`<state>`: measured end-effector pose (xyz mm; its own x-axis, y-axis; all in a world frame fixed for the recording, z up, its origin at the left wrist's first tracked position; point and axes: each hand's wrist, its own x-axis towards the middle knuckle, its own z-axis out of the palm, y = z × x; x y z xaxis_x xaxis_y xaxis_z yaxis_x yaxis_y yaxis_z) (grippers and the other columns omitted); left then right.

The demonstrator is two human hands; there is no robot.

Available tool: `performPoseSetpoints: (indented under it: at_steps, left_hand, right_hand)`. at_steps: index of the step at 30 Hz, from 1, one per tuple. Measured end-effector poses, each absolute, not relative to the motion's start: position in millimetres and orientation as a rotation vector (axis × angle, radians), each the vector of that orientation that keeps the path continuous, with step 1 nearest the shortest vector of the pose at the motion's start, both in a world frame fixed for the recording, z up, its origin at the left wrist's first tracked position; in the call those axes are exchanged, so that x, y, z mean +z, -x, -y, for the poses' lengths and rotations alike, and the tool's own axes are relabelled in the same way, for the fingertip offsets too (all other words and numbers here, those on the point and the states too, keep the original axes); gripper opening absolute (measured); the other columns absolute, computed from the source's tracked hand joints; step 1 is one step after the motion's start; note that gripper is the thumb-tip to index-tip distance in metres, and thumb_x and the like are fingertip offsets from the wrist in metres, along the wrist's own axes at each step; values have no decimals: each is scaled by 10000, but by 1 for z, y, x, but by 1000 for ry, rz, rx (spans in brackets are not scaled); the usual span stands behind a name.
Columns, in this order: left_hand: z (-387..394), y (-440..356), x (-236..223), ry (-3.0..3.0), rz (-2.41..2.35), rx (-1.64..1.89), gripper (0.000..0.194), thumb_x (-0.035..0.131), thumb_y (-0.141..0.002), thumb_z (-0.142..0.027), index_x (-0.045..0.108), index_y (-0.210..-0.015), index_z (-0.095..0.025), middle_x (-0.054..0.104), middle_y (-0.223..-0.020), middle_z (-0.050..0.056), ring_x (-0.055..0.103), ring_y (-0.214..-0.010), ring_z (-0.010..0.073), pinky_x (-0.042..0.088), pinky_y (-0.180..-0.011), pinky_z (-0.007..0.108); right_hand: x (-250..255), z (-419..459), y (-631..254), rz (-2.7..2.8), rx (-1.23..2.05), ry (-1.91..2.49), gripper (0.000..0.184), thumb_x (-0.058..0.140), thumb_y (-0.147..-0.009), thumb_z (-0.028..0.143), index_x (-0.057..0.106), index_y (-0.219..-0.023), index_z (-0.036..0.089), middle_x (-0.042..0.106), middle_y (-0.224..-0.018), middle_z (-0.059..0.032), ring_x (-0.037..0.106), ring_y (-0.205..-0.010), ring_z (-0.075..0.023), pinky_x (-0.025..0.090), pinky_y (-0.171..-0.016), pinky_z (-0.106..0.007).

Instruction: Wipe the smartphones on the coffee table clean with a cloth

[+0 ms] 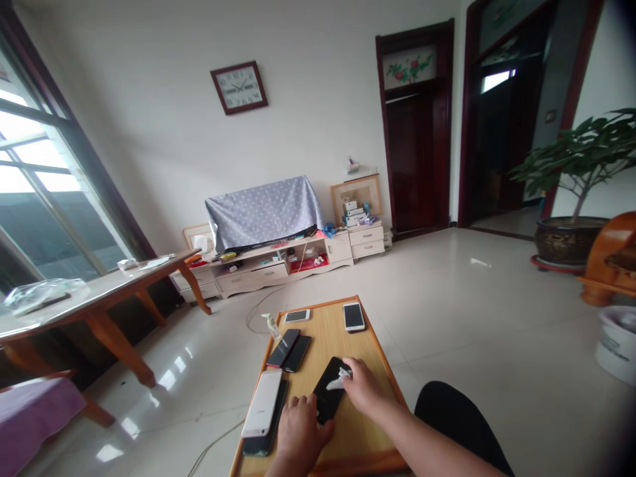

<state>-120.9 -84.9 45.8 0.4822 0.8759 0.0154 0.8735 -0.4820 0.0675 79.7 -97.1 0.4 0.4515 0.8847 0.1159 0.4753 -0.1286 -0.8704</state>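
A black smartphone [324,405] lies flat and slanted on a small wooden table [342,344]. My left hand [301,434] grips its lower left edge, fingers curled along the side and thumb by the bottom end. With bent fingers, my right hand [362,387] holds a crumpled white tissue [340,380] against the upper part of the dark screen. Left of my left hand, a white phone [263,404], back up, rests partly over a dark phone [258,446]. Beyond them two more dark phones [284,348] [299,354] overlap.
At the table's far end are a white phone [354,317], another white phone [297,316] and a small pump bottle [271,326]. My dark-clothed knee [457,424] is at the right. A long table [99,301] stands left, a white bucket [616,348] right.
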Motion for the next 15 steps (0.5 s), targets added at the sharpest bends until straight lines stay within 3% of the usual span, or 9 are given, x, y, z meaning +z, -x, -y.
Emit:
performPoseSetpoints:
  at_steps: [5, 9, 15]
  left_hand:
    - [85, 117, 50, -2698, -1558, 14, 403, 610, -739, -442, 665, -1059, -202, 715, -1019, 111, 642, -999, 310, 455, -872, 402]
    - [83, 122, 52, -2667, -1525, 21, 380, 601, -740, -407, 656, -1066, -220, 722, -1003, 96, 665, -980, 290, 477, -828, 373]
    - [77, 141, 56, -2610, -1436, 117, 348, 566, -799, -397, 641, -1111, -262, 739, -1015, 41, 684, -968, 235, 483, -819, 310]
  right_hand:
    - [6, 87, -88, 1009, 617, 1801, 333, 583, -781, 249, 697, -1093, 225, 736, -1101, -78, 680, -1041, -252, 504, -825, -310]
    - [15, 89, -92, 905, 713, 1792, 171, 572, -790, 320, 687, -869, 220, 756, -871, -62, 703, -800, -224, 451, -592, -257]
    - [24, 94, -86, 862, 866, 1650, 204, 581, -777, 387, 683, -812, 214, 732, -729, -64, 645, -584, -179, 335, -443, -220]
